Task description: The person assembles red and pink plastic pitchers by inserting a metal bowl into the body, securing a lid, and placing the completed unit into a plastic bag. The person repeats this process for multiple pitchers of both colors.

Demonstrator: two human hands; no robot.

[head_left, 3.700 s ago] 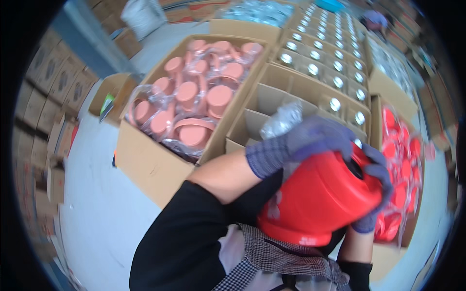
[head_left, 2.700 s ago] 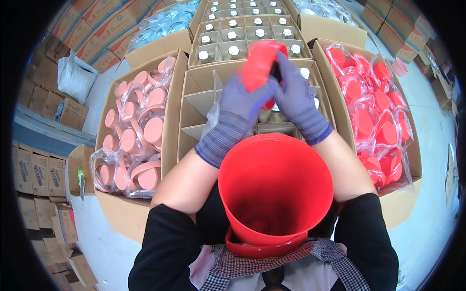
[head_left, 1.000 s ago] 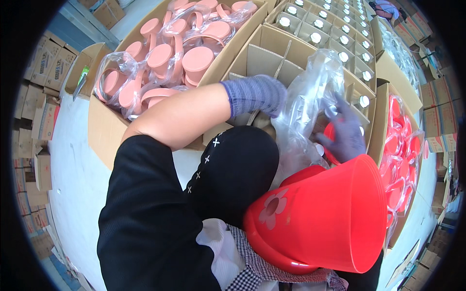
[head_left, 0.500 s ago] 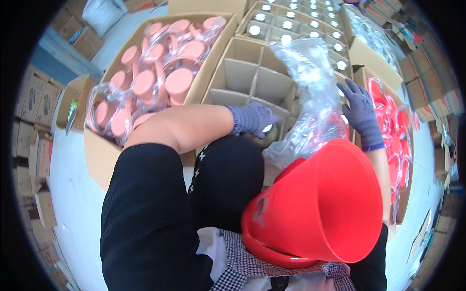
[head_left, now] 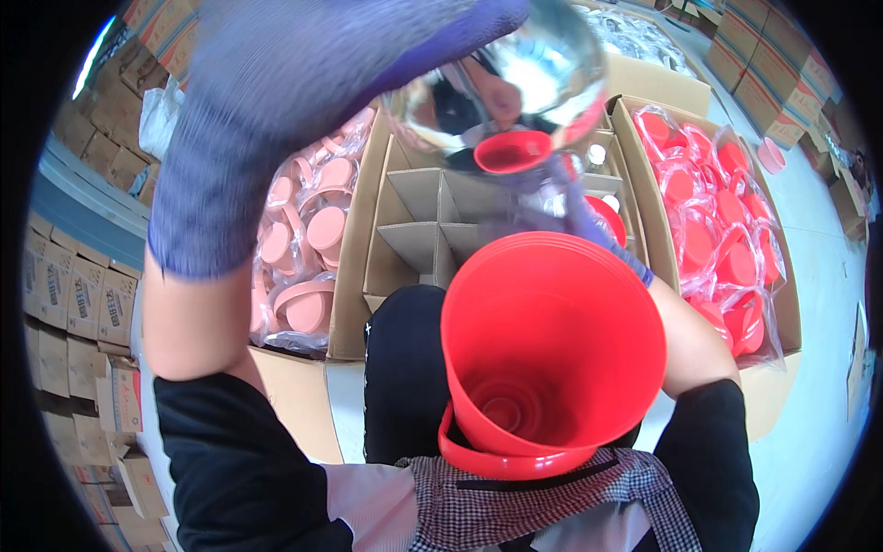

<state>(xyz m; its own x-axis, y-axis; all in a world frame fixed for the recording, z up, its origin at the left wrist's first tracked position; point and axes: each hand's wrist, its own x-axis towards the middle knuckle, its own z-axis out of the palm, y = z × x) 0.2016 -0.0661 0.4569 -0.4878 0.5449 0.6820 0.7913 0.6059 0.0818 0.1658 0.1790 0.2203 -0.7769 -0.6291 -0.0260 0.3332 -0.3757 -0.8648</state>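
My left hand (head_left: 303, 83), in a purple-grey knit glove, is raised close to the view and grips a shiny, mirror-like silver glass flask (head_left: 451, 106). The flask's rounded end reflects the red container. Just below it is my gloved right hand (head_left: 575, 207), smeared by motion and partly hidden, so its fingers do not show clearly. Against my lap, tilted with its mouth up, rests an open red plastic jug body (head_left: 552, 340) with a loop handle (head_left: 515, 465). Nothing shows inside it but its ringed bottom.
Ahead stands a cardboard box with dividers (head_left: 414, 198); white-tipped pieces (head_left: 596, 155) sit in some cells. A carton of pink plastic jugs (head_left: 326, 225) is at left, a carton of bagged red jugs (head_left: 731, 221) at right. Stacked cartons (head_left: 69, 285) line the left side.
My left hand has risen from the divided box, now with the silver flask. My right hand has moved left, below the flask. The clear plastic bag over the box is out of sight.
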